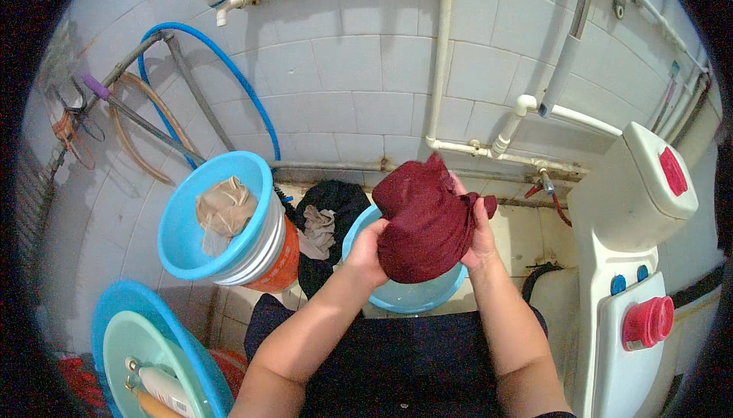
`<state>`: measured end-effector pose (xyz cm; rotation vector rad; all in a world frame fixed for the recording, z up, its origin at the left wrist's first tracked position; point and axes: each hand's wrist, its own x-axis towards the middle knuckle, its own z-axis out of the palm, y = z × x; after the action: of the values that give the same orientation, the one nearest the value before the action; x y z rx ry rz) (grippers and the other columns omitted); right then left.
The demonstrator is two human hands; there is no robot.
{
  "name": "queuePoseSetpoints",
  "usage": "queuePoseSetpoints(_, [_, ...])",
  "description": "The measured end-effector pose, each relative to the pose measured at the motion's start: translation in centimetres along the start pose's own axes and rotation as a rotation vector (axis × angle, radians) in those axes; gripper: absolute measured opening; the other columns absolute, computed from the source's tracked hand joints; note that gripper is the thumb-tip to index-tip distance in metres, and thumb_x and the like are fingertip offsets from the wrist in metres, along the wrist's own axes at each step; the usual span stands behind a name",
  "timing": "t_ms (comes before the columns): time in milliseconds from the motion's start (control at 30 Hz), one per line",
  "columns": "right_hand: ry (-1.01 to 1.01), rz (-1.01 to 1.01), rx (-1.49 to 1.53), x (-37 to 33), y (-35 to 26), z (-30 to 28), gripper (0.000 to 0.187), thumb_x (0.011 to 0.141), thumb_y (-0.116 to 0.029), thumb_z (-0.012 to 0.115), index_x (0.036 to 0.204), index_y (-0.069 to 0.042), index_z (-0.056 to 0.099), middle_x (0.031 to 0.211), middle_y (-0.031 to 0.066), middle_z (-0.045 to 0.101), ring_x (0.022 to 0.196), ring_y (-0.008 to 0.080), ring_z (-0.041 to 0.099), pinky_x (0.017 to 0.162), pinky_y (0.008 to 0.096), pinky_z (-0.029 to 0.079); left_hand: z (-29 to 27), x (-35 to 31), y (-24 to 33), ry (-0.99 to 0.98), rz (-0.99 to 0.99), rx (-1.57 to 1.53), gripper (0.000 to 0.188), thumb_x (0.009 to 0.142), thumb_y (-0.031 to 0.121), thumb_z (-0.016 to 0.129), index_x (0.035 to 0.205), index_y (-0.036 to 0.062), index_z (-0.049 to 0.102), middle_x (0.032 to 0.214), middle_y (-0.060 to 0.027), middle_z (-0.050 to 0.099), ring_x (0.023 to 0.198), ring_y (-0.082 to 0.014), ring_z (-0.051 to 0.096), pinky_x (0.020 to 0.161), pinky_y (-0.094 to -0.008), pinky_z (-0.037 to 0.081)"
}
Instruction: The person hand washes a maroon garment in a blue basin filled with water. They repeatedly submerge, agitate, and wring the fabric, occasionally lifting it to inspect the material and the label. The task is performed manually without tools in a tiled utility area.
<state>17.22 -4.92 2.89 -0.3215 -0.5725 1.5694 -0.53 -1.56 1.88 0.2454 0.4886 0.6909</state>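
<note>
Between my hands is a bunched dark red cloth point(420, 227), raised over a light blue basin point(416, 298) with some water in it. My left hand point(369, 254) grips the cloth from its left side, the fingers partly hidden by the fabric. On the other side my right hand point(479, 235) clasps it, thumb in front and fingers behind. The cloth covers much of the basin's opening. Just left of the basin, a black cloth point(336, 196) and a crumpled pale cloth point(318, 227) lie in a heap.
A blue basin point(174, 246) with a beige cloth point(226, 208) sits on an orange-and-white bucket point(271, 258). Nested basins point(114, 303) holding a bottle point(160, 384) stand lower left. A toilet point(611, 265) with a red container point(647, 323) is on the right. Pipes point(443, 59) run along the tiled wall.
</note>
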Motion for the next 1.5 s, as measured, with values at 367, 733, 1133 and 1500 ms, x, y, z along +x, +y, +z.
queuePoseSetpoints(367, [0.178, -0.479, -1.137, -0.7, 1.6, 4.1, 0.071, 0.070, -0.014, 0.068, 0.132, -0.004, 0.036, 0.120, 0.0135, 0.049, 0.110, 0.0237, 0.048, 0.095, 0.0344, 0.037, -2.1, 1.8, 0.8, -0.221, 0.043, -0.007, 0.049, 0.094, 0.042, 0.033, 0.126, 0.0060, 0.045, 0.126, -0.0130, 0.050, 0.114, -0.0298, 0.049, 0.102, -0.0424, 0.034])
queuePoseSetpoints(733, [0.387, -0.127, -0.954, -1.5, 4.3, 1.3, 0.030, 0.073, -0.018, 0.070, 0.099, -0.005, 0.059, 0.103, 0.0094, 0.052, 0.098, 0.0229, 0.051, 0.089, 0.0339, 0.038, -4.2, 1.6, 0.0, 0.234, 0.120, -0.004, 0.037, 0.085, 0.026, 0.051, 0.115, 0.0041, 0.052, 0.111, -0.0135, 0.059, 0.098, -0.0274, 0.058, 0.090, -0.0405, 0.045])
queuePoseSetpoints(1133, [0.540, 0.365, -0.245, 3.5, 4.2, -5.2, 0.035, 0.084, -0.021, 0.056, 0.112, -0.003, 0.046, 0.118, 0.0131, 0.050, 0.108, 0.0285, 0.050, 0.095, 0.0429, 0.039, -5.0, 5.7, 1.5, 0.618, -0.050, -0.232, 0.047, 0.084, 0.022, 0.056, 0.126, 0.0091, 0.040, 0.121, -0.0105, 0.050, 0.109, -0.0274, 0.051, 0.094, -0.0441, 0.041])
queuePoseSetpoints(1500, [0.612, 0.487, -0.242, 3.2, 5.3, -4.8, 0.042, 0.080, -0.022, 0.059, 0.115, -0.005, 0.046, 0.109, 0.0116, 0.054, 0.100, 0.0265, 0.053, 0.088, 0.0414, 0.042, -1.6, 3.3, 4.2, 0.841, -0.061, -0.295, 0.051, 0.083, 0.023, 0.059, 0.128, 0.0113, 0.039, 0.123, -0.0100, 0.049, 0.111, -0.0280, 0.048, 0.094, -0.0451, 0.041])
